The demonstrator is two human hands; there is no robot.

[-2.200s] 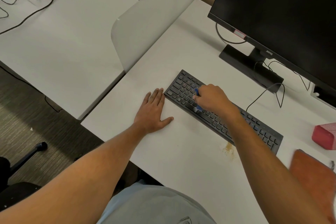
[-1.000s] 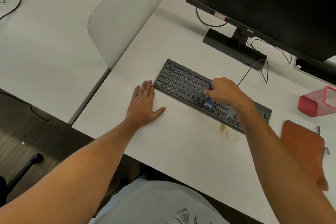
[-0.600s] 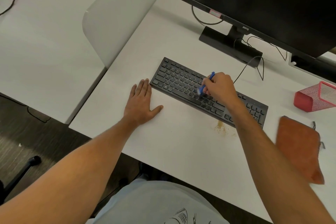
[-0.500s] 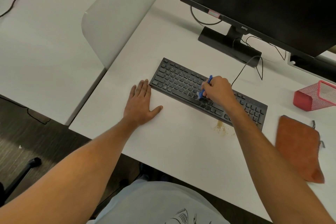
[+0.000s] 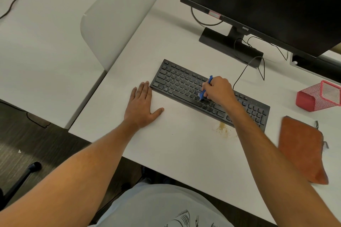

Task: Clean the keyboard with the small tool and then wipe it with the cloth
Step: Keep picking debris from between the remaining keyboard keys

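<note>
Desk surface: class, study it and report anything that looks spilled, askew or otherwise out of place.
A patch of yellowish-brown crumbs or stain lies on the white desk just in front of the keyboard, beside the right forearm. The keyboard sits skewed to the desk edge. The red mesh holder lies on its side.

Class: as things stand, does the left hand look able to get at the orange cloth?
Probably not easily. The left hand rests flat by the keyboard's left end; the cloth lies at the far right, beyond the right hand gripping the blue tool.
</note>
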